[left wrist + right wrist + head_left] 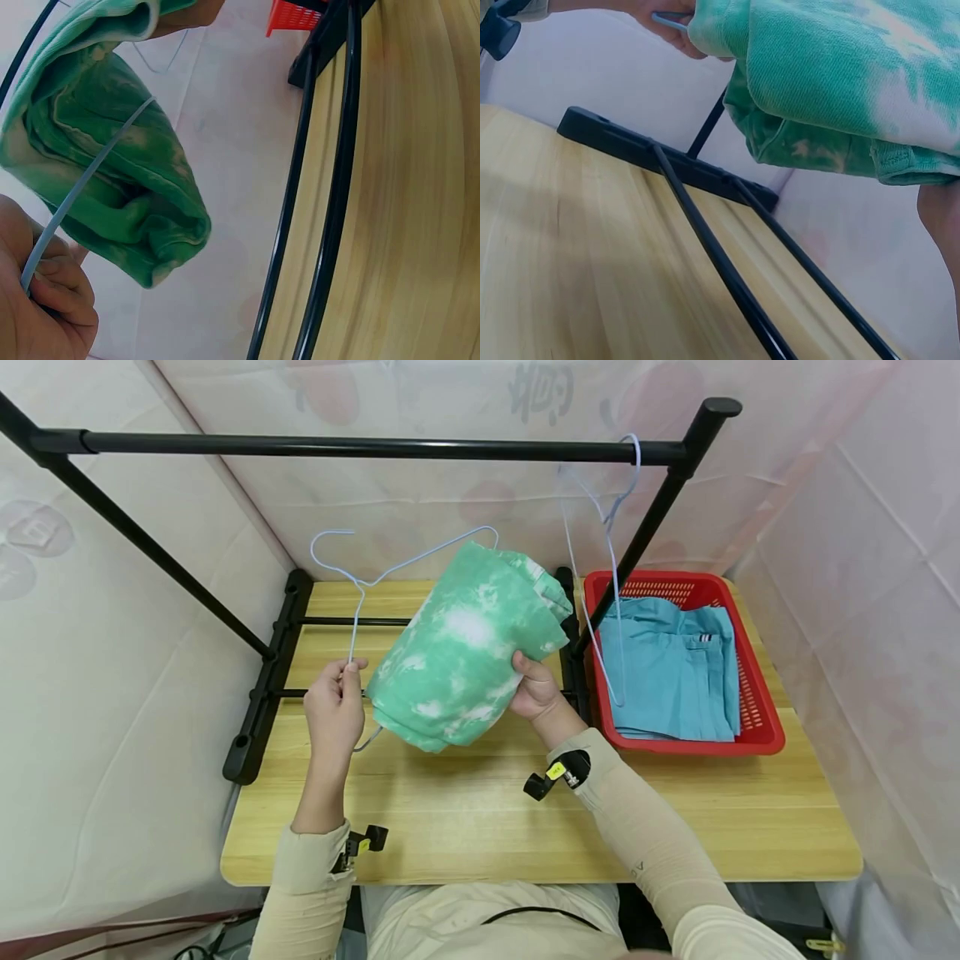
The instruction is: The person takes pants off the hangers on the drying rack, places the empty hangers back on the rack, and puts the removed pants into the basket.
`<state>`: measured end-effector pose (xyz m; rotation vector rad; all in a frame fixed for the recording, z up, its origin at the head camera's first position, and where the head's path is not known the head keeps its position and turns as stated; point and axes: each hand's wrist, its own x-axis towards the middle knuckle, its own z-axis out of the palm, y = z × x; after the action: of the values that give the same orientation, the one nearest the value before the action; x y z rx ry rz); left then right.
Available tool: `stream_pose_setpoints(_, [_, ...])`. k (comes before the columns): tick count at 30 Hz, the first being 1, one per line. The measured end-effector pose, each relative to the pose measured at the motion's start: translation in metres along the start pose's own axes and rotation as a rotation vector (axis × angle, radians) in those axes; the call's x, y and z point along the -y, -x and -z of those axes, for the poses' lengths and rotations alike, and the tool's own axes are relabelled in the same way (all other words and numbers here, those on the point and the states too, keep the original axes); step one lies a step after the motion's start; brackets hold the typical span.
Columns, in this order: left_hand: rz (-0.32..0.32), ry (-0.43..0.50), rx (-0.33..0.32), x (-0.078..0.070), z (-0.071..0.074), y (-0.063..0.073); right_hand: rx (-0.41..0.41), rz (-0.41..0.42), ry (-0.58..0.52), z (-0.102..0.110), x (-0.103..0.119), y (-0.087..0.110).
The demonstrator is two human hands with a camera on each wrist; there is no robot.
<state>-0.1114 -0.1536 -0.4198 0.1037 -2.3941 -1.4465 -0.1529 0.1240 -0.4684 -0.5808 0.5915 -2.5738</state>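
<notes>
A folded green-and-white tie-dye garment [472, 643] of denim-like cloth is held above the table in the head view. My right hand [536, 689] grips its right edge, the thumb on top and the other fingers hidden beneath. On its left, my left hand [335, 703] pinches one arm of a pale blue hanger [420, 558]. The hanger is tilted, its hook pointing up and left. Part of its wire goes out of sight at the garment. In the left wrist view, the hanger wire [90, 172] crosses the open folds of the garment [127, 157].
A black rack [375, 447] spans the table [480, 827]. From its bar's right end hangs another pale blue hanger [612, 539]. On the right, a red basket [761, 718] contains folded blue garments [667, 668]. White sheeting encloses the table's back and sides.
</notes>
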Motion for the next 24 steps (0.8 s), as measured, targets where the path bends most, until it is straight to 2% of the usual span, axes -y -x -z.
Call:
stream_pose_setpoints(5, [0.028, 0.005, 0.015, 0.0017, -0.0015, 0.0001, 0.024, -0.003, -0.018, -0.0036, 0.0002, -0.0031])
stream_pose_setpoints(12, [0.006, -0.007, 0.005, 0.0017, -0.0011, -0.0012, 0.018, 0.002, -0.015, -0.0101, 0.0035, -0.0055])
stream_pose_setpoints(24, [-0.007, -0.026, -0.024, 0.0019, 0.0015, -0.0035, -0.004, 0.032, -0.050, -0.0083, 0.0078, -0.0053])
